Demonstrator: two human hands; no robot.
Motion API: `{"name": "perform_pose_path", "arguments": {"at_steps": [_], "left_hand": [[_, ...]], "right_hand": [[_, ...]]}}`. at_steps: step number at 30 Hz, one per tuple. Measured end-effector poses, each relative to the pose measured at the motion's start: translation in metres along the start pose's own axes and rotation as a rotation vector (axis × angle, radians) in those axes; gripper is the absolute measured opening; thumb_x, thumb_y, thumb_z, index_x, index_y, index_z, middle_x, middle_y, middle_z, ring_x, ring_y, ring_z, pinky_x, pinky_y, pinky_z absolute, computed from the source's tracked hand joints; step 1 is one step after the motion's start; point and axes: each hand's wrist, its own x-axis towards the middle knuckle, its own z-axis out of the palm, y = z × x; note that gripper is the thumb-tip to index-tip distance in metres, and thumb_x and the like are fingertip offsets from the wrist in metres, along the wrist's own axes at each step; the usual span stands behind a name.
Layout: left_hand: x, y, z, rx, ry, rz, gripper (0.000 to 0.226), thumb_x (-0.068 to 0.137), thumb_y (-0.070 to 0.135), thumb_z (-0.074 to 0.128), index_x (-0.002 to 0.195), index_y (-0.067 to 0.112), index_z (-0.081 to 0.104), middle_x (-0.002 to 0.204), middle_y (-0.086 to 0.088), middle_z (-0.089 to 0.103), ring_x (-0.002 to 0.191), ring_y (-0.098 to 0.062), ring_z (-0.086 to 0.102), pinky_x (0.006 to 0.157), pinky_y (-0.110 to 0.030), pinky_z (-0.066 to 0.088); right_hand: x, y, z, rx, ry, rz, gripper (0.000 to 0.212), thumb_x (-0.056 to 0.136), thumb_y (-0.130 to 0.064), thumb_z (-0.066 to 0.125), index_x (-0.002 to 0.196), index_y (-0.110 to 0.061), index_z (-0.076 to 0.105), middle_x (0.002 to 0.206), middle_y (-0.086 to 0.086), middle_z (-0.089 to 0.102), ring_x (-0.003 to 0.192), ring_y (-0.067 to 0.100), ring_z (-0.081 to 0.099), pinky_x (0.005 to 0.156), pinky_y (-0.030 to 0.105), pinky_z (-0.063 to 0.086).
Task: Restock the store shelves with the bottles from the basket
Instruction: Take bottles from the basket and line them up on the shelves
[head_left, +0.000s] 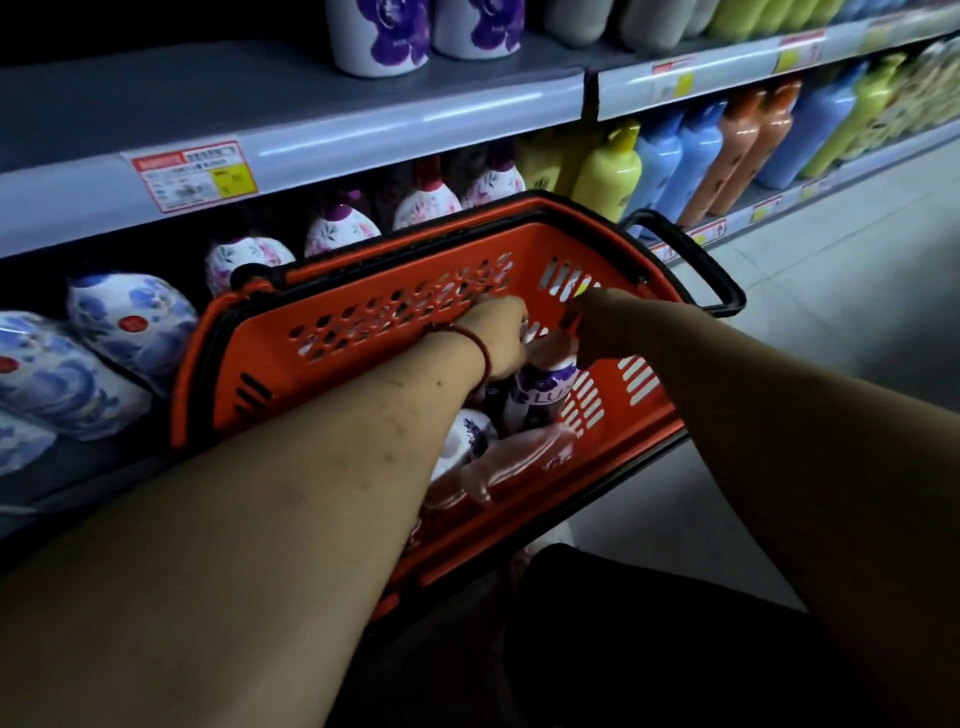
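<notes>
One bottle (545, 387) hides under left hand (498, 332), right hand (605, 325).

Left hand (498, 338) fingers hidden behind its back; right hand (608, 327) grip lost in shadow. Price tag (195, 174) print unreadable. Top-shelf bottles (382, 36) cropped at upper edge.

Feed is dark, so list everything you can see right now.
Basket: one, orange with black rim, centre.
Shelves: two, grey, behind basket.
Bottles in basket: at least three, white-purple and clear, partly hidden.
Lower-shelf bottles: many; white floral, yellow, blue, orange, green.
Upper-shelf bottles: two white with purple flowers, others grey, green.
Price tags: several, red-yellow, shelf edges.
Left hand: in basket, red wrist string.
Right hand: in basket; grip unclear.
</notes>
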Motion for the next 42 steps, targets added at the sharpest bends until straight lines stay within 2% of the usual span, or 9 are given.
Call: {"name": "perform_pose_path", "arguments": {"at_steps": [6, 10, 13, 16, 21, 25, 29, 35, 42], "left_hand": [[0.022, 0.001, 0.028, -0.151, 0.005, -0.015, 0.045, 0.087, 0.047, 0.068, 0.124, 0.024, 0.061, 0.114, -0.008, 0.065, 0.098, -0.028, 0.064, 0.082, -0.036, 0.055], [0.024, 0.003, 0.031, -0.341, -0.174, -0.052, 0.057, 0.092, 0.034, 0.067, 0.142, 0.020, 0.045, 0.111, -0.006, 0.063, 0.083, -0.021, 0.065, 0.054, -0.025, 0.052], [0.024, 0.009, 0.034, -0.501, -0.131, -0.124, 0.050, 0.094, 0.031, 0.064, 0.140, 0.021, 0.047, 0.088, -0.004, 0.061, 0.061, -0.011, 0.056, 0.038, -0.015, 0.041], [0.028, 0.012, 0.034, -0.575, -0.068, -0.147, 0.045, 0.094, 0.029, 0.063, 0.137, 0.024, 0.051, 0.104, -0.008, 0.065, 0.060, -0.009, 0.052, 0.043, -0.018, 0.039], [0.020, 0.022, 0.021, -0.645, -0.023, -0.140, 0.043, 0.088, 0.033, 0.065, 0.130, 0.028, 0.054, 0.075, 0.003, 0.061, 0.051, -0.008, 0.051, 0.046, -0.020, 0.039], [0.009, 0.042, -0.010, -0.682, 0.099, -0.042, 0.035, 0.090, 0.032, 0.063, 0.124, 0.027, 0.057, 0.074, -0.001, 0.062, 0.041, -0.004, 0.051, 0.045, -0.023, 0.041], [-0.019, 0.072, -0.080, -0.700, 0.298, 0.145, 0.026, 0.095, 0.025, 0.060, 0.120, 0.019, 0.059, 0.077, 0.003, 0.058, 0.048, -0.001, 0.054, 0.044, -0.016, 0.039], [-0.074, 0.092, -0.162, -0.805, 0.436, 0.385, 0.028, 0.094, 0.025, 0.061, 0.120, 0.017, 0.058, 0.060, 0.008, 0.055, 0.048, -0.008, 0.048, 0.046, -0.020, 0.036], [-0.115, 0.051, -0.195, -0.837, 0.579, 0.390, 0.032, 0.088, 0.009, 0.057, 0.120, 0.013, 0.058, 0.064, 0.002, 0.054, 0.057, -0.006, 0.049, 0.055, -0.020, 0.039]], "right_hand": [[0.021, 0.032, 0.013, 0.133, 0.048, 0.037, 0.064, 0.087, -0.001, 0.072, 0.144, -0.021, 0.050, 0.142, 0.011, 0.054, 0.121, 0.027, 0.059, 0.093, 0.032, 0.053], [0.025, 0.032, 0.010, 0.192, 0.049, 0.021, 0.062, 0.091, -0.012, 0.071, 0.147, -0.019, 0.047, 0.144, 0.008, 0.053, 0.127, 0.026, 0.056, 0.104, 0.035, 0.050], [0.030, 0.034, 0.011, 0.253, 0.048, 0.024, 0.063, 0.088, -0.009, 0.075, 0.145, -0.018, 0.050, 0.142, 0.011, 0.056, 0.126, 0.028, 0.058, 0.105, 0.038, 0.050], [0.029, 0.037, 0.009, 0.319, 0.019, 0.043, 0.077, 0.081, -0.007, 0.081, 0.148, -0.021, 0.046, 0.145, 0.010, 0.054, 0.129, 0.029, 0.055, 0.103, 0.037, 0.050], [0.017, 0.034, -0.004, 0.555, -0.060, -0.017, 0.083, 0.082, -0.008, 0.081, 0.152, -0.021, 0.039, 0.150, 0.012, 0.048, 0.125, 0.030, 0.055, 0.089, 0.038, 0.053], [0.004, 0.034, -0.012, 0.659, -0.057, -0.048, 0.066, 0.085, -0.008, 0.076, 0.144, -0.020, 0.046, 0.132, 0.013, 0.061, 0.120, 0.032, 0.061, 0.082, 0.039, 0.053], [-0.026, 0.033, -0.027, 0.765, -0.077, -0.172, 0.038, 0.076, 0.002, 0.080, 0.104, -0.019, 0.064, 0.088, -0.004, 0.074, 0.090, 0.023, 0.067, 0.059, 0.025, 0.054], [-0.057, -0.002, -0.038, 1.035, -0.113, -0.393, 0.061, 0.066, 0.009, 0.080, 0.119, -0.018, 0.068, 0.119, 0.004, 0.074, 0.115, 0.030, 0.066, 0.104, 0.048, 0.050], [-0.084, -0.070, -0.034, 1.304, -0.114, -0.564, 0.053, 0.072, 0.009, 0.077, 0.123, -0.002, 0.068, 0.122, 0.015, 0.072, 0.118, 0.033, 0.066, 0.109, 0.048, 0.047]]}}
